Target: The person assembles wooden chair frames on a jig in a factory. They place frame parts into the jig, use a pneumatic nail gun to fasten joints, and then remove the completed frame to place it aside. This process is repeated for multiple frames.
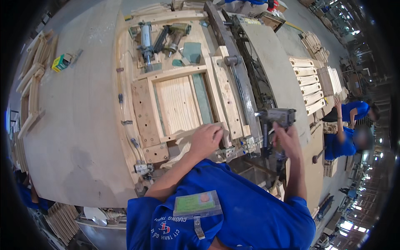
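My left hand point(205, 139) presses down on the near edge of a pale wooden frame point(179, 104) clamped in a wooden jig point(143, 112) on the workbench. My right hand point(286, 139) grips the handle of a grey pneumatic nail gun point(275, 118), held upright just right of the jig's metal clamp bar point(233, 62). The frame has a slatted panel in its middle. My blue sleeves and a badge on my chest fill the lower middle of the view.
Two more pneumatic tools point(164, 39) lie at the jig's far end. A small green and yellow box point(61, 62) sits on the large plywood tabletop point(75, 125). Stacked wooden parts point(308, 83) lie right; frames point(31, 83) left. A person in blue point(346, 129) works at right.
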Tool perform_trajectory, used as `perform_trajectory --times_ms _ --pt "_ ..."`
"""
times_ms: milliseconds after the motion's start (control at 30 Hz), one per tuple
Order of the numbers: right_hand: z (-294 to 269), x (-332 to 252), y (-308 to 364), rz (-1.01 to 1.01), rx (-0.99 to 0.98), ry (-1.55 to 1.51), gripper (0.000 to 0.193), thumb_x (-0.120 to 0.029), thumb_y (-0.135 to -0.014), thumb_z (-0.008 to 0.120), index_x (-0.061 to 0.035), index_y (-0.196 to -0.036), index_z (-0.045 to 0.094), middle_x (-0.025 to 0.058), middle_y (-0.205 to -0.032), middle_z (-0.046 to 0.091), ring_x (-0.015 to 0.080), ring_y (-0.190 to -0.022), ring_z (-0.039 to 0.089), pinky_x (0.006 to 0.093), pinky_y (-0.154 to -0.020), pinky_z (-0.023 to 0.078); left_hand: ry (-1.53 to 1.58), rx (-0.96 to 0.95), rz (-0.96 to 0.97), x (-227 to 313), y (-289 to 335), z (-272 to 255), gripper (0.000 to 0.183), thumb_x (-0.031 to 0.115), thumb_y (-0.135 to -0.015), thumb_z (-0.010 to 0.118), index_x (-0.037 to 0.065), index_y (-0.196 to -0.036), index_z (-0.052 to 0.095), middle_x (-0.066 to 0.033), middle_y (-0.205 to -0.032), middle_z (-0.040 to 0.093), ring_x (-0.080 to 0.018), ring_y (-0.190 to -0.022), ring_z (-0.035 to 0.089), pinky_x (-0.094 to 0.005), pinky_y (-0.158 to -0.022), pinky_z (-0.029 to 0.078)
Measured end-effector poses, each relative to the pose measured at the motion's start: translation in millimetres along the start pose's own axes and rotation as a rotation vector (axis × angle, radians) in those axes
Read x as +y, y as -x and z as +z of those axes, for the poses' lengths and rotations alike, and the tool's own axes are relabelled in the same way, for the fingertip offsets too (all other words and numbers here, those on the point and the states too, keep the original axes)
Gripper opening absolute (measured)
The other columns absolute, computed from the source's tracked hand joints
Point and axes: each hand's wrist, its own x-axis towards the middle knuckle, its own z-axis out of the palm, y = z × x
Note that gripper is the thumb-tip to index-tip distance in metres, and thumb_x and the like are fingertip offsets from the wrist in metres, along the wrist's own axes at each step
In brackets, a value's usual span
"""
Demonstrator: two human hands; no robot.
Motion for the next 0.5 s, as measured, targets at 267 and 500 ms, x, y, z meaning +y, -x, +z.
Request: perform_trajectory --times_ms 267,500 --pt "109 38 10 0.060 -0.161 0.136 0.026 -0.020 -0.104 0.068 0.0017 -0.119 0.068 0.0036 -0.084 0.069 0.0106 -0.062 0.060 0.0314 -0.056 0.048 0.558 -0.619 -0.481 -11 11 43 0.057 0.053 -0.110 0.059 0.000 -0.095 0.072 -0.0081 -0.077 0.071 -0.0171 -0.062 0.063 -0.0369 -0.058 0.051" --pt "129 66 -11 0.046 -0.202 0.336 0.039 -0.021 -0.103 0.070 0.0023 -0.133 0.063 0.0206 -0.112 0.077 0.0303 -0.108 0.074 0.0420 -0.096 0.055 0.416 -0.567 -0.606 -24 8 44 0.047 0.039 -0.108 0.063 -0.001 -0.086 0.071 -0.0108 -0.072 0.066 -0.0202 -0.066 0.060 -0.0403 -0.060 0.047"
